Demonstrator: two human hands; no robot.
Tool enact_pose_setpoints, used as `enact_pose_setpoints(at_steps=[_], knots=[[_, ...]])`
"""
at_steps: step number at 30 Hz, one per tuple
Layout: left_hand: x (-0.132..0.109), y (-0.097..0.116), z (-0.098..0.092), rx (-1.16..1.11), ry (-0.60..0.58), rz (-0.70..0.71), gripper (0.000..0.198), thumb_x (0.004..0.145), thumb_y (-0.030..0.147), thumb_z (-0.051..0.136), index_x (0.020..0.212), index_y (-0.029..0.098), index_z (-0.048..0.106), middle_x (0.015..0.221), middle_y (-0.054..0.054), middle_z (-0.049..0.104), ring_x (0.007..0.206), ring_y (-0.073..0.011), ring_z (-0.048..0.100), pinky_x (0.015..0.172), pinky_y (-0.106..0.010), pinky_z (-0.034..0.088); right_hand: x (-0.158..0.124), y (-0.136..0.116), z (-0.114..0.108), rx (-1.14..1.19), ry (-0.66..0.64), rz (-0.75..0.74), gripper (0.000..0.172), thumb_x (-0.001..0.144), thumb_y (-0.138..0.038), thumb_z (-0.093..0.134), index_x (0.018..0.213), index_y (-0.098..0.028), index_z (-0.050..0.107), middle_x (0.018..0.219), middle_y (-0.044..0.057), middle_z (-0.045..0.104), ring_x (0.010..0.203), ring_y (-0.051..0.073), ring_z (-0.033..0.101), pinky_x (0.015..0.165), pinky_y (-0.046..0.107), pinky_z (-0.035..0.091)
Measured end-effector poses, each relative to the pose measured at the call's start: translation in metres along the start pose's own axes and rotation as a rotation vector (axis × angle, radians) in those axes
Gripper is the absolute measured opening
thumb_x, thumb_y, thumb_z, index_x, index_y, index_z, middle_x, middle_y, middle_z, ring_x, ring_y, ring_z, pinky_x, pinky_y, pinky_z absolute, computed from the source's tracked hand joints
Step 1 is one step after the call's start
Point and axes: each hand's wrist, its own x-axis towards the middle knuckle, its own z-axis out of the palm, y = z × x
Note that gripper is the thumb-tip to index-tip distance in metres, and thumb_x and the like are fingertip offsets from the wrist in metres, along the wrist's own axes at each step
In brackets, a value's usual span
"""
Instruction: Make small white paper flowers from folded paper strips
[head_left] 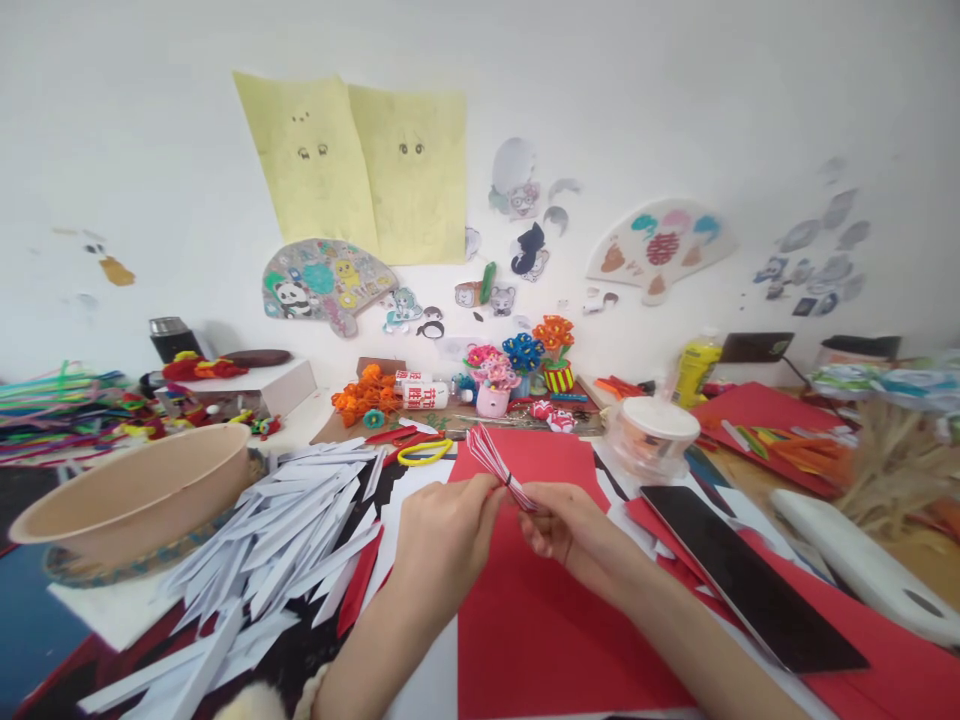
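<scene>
My left hand (442, 535) and my right hand (566, 520) meet over a red paper sheet (540, 620), both pinching a small bundle of folded red-and-white paper strips (491, 455). The bundle fans upward to the left and is cinched by a dark band near my fingertips. A heap of white folded paper strips (277, 535) lies just left of my left hand.
A tan bowl (127, 490) sits at the left, coloured pipe cleaners (52, 405) behind it. A black phone (750, 575) lies at the right beside a clear lidded tub (652, 435). Yellow-handled scissors (420, 448), glue bottles (424, 392) and small pipe-cleaner flower pots (517, 375) stand at the back.
</scene>
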Motion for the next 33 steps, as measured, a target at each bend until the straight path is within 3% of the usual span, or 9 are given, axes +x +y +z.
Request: enact_pose_setpoints(at_steps=[6,12,21,33], knots=[[0.0010,0.0026,0.0003,-0.024,0.079,0.021,0.015,0.091,0.023,0.046,0.081,0.019,0.057,0.068,0.001,0.066,0.060,-0.0124,0.060,0.056,-0.023,0.037,-0.0004,0.0004,0.0010,-0.109,-0.045,-0.015,0.036,0.073,-0.048,0.069,0.067,-0.014,0.060,0.055,-0.002,0.056,0.043,0.005,0.047,0.043,0.017,0.032],[-0.0005,0.0007,0.0030,-0.151,0.075,-0.005,0.008,0.090,0.020,0.047,0.089,0.019,0.055,0.075,0.002,0.067,0.066,-0.0122,0.064,0.057,-0.021,0.042,-0.0002,0.0006,0.0005,-0.066,-0.030,-0.033,0.035,0.075,-0.048,0.068,0.079,-0.013,0.063,0.058,-0.002,0.057,0.046,0.006,0.049,0.044,0.017,0.034],[0.0013,0.0027,-0.0010,-0.096,-0.023,0.104,0.015,0.092,0.019,0.042,0.090,0.019,0.057,0.078,-0.001,0.068,0.069,-0.0162,0.064,0.060,-0.025,0.045,-0.0020,0.0019,0.0008,-0.222,-0.034,-0.086,0.037,0.080,-0.052,0.061,0.076,-0.015,0.059,0.051,-0.005,0.050,0.039,0.005,0.042,0.039,0.017,0.027],[-0.0041,0.0049,0.0046,0.112,-0.230,0.112,0.016,0.086,0.009,0.048,0.073,0.018,0.053,0.065,0.000,0.059,0.057,-0.0164,0.054,0.049,-0.027,0.033,0.0015,0.0036,-0.0025,-0.492,-0.074,-0.221,0.043,0.086,-0.054,0.053,0.067,-0.015,0.053,0.053,-0.006,0.038,0.049,0.007,0.033,0.047,0.022,0.023]])
